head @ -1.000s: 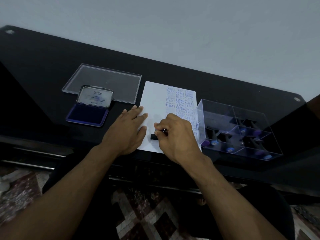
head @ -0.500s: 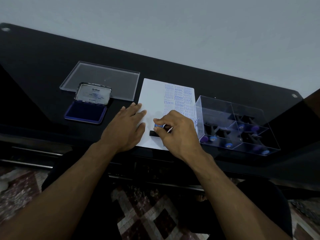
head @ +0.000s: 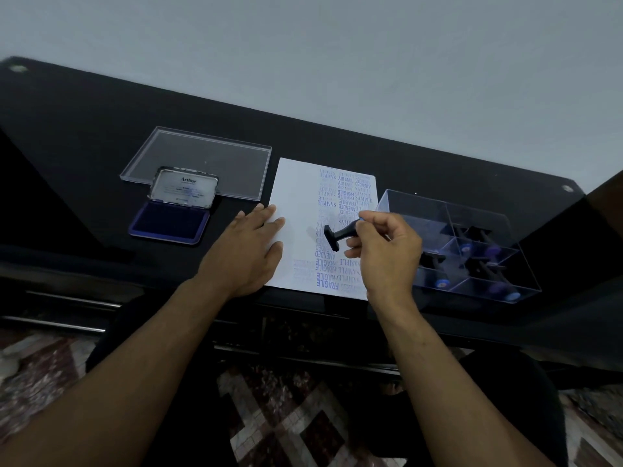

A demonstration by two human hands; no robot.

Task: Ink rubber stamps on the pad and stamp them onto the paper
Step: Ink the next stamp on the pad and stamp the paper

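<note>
Right grip (head: 381,252) pinches stamp (head: 340,234) above paper (head: 296,197); left grip (head: 246,251) flat; ink pad (head: 168,222) left.

Your left hand (head: 247,249) lies flat, palm down, fingers straight and slightly spread, pointing away from you and a little right. Its forearm runs back toward the lower left. Your right hand (head: 384,252) is raised with the wrist bent, fingers curled, thumb and forefinger pinching the handle of a stamp (head: 340,234) that juts out to the left of the hand, tilted. The right forearm comes up from the lower right, both arms bare.
</note>
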